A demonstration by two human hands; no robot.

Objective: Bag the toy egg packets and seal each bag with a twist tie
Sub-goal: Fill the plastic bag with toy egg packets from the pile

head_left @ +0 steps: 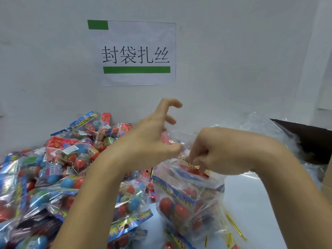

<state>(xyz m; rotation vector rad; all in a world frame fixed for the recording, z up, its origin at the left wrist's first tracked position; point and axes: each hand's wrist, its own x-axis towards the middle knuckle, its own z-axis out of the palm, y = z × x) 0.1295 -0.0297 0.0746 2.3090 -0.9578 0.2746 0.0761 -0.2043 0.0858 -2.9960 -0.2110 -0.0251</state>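
Sealing a filled bag is the step we judge to be in hand here. Along the desk's point(251, 203) left edge we see the heap of toy egg packets point(53, 168) still waiting, piled back to the white wall under a printed paper sign point(138, 53). Just right of it our left hand point(152, 141) rises above the bag's gathered neck, its thumb and a lower finger seeming to touch the plastic while the upper fingers curl apart in the air; we cannot tell whether that grip truly pinches the film. The clear bag point(188, 198), packed with red eggs, stands on the desk directly below both hands. Our right hand point(206, 155) is clamped on the gold twist tie point(193, 166) at the neck. Next, we judge, comes turning the tie tight while the neck stays bunched. Spare gold ties point(235, 229) lie toward the desk's near edge, and a cardboard box point(310, 139) sits at its right edge.
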